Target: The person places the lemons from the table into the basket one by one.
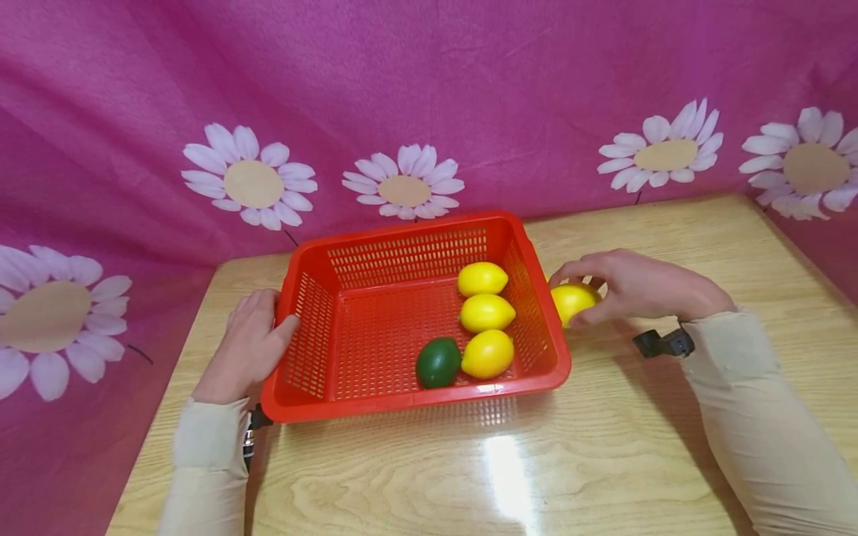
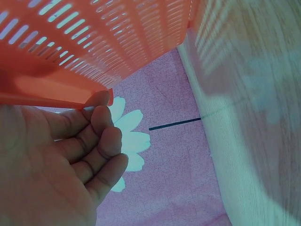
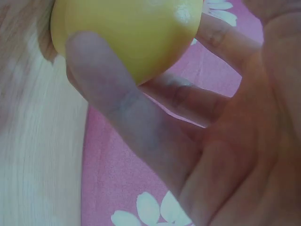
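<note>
A red plastic basket (image 1: pixel 415 406) with slotted walls stands on the table. At its left rim my left hand (image 1: pixel 248 346) grips the edge, thumb over the top and fingers outside; the left wrist view shows those fingers (image 2: pixel 109 141) bent below the rim. Just outside the right wall, my right hand (image 1: pixel 633 286) holds a lemon (image 1: pixel 574 301) between thumb and fingers, low by the tabletop. The same lemon (image 3: pixel 127 33) fills the top of the right wrist view. Inside the basket, three lemons (image 1: pixel 487 313) line the right side, with a dark green fruit (image 1: pixel 439 363) left of the front one.
The wood-grain table (image 1: pixel 375 476) extends in front of the basket and to its right. Behind and at both sides hangs a magenta cloth (image 1: pixel 429 74) printed with white daisies. A dark strap (image 1: pixel 663 343) hangs at my right wrist.
</note>
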`<state>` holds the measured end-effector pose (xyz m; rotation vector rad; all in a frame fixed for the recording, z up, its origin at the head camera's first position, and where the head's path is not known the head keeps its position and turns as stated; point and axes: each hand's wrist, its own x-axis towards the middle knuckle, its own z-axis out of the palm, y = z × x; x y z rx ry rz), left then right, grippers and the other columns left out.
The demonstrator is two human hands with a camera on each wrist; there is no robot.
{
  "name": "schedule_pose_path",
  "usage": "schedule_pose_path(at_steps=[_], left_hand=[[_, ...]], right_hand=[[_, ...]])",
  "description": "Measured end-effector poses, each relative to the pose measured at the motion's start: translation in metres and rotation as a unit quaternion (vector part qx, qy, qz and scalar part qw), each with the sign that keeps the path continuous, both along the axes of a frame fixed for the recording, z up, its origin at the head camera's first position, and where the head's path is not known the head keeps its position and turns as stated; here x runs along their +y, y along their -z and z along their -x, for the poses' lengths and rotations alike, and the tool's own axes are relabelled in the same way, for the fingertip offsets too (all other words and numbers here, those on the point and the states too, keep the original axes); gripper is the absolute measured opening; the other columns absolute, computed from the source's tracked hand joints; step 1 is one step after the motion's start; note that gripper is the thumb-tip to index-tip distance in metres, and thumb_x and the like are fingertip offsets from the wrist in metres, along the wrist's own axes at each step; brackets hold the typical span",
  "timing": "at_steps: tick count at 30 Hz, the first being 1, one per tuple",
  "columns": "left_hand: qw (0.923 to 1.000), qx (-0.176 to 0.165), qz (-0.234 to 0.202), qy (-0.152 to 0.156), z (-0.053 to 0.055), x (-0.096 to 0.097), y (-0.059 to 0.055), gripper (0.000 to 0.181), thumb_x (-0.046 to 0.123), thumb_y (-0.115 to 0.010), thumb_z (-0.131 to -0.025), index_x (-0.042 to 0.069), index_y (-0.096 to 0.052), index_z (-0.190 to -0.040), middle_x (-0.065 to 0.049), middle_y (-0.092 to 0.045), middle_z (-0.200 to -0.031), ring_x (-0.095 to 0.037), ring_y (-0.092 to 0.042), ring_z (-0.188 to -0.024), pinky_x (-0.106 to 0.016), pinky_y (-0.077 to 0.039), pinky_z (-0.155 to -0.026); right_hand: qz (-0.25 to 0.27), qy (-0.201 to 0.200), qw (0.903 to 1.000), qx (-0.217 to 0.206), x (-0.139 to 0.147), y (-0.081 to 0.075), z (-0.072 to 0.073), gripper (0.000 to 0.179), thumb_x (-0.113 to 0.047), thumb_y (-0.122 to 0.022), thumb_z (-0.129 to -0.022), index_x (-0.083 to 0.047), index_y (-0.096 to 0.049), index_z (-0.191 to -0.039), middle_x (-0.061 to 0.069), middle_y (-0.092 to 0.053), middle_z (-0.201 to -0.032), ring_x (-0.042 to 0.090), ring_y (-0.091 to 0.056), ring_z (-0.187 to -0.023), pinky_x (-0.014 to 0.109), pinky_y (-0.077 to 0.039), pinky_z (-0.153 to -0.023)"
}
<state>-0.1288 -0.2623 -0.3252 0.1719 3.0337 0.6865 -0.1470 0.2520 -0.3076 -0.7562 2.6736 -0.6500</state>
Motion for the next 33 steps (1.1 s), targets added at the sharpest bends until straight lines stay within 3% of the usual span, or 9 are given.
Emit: schedule_pose_path(at_steps=[17, 24, 33], left_hand=[[1.0000, 0.007, 0.004, 0.002, 0.0003, -0.0027, 0.0016, 0.040, 0.024, -0.048, -0.100, -0.005, -0.052, -0.127, -0.022, -0.059, -0.115, -0.037, -0.046, -0.111, -0.055, -0.033, -0.100], [0.9999, 0.015, 0.005, 0.006, 0.0022, -0.0020, 0.0008, 0.038, 0.025, -0.047, -0.100, -0.005, -0.053, -0.123, -0.022, -0.059, -0.111, -0.037, -0.047, -0.109, -0.054, -0.033, -0.099], [0.9996, 0.025, 0.007, 0.011, 0.0023, -0.0017, 0.0006, 0.036, 0.024, -0.047, -0.100, -0.006, -0.055, -0.120, -0.022, -0.060, -0.106, -0.036, -0.047, -0.106, -0.052, -0.034, -0.095]], right_hand=[[0.014, 0.030, 0.9992, 0.024, 0.0022, -0.0062, 0.0015, 0.050, -0.027, -0.089, -0.080, -0.032, -0.067, -0.125, -0.009, -0.070, -0.108, 0.014, -0.062, -0.092, 0.025, -0.056, -0.077], [0.025, 0.038, 0.9975, 0.053, 0.0039, -0.0084, 0.0004, 0.049, -0.020, -0.089, -0.079, -0.032, -0.069, -0.122, -0.011, -0.070, -0.108, 0.014, -0.061, -0.093, 0.026, -0.057, -0.079], [0.031, 0.056, 0.9926, 0.104, 0.0083, -0.0100, -0.0024, 0.051, -0.023, -0.090, -0.078, -0.030, -0.070, -0.124, -0.012, -0.072, -0.114, 0.009, -0.061, -0.093, 0.027, -0.056, -0.082]])
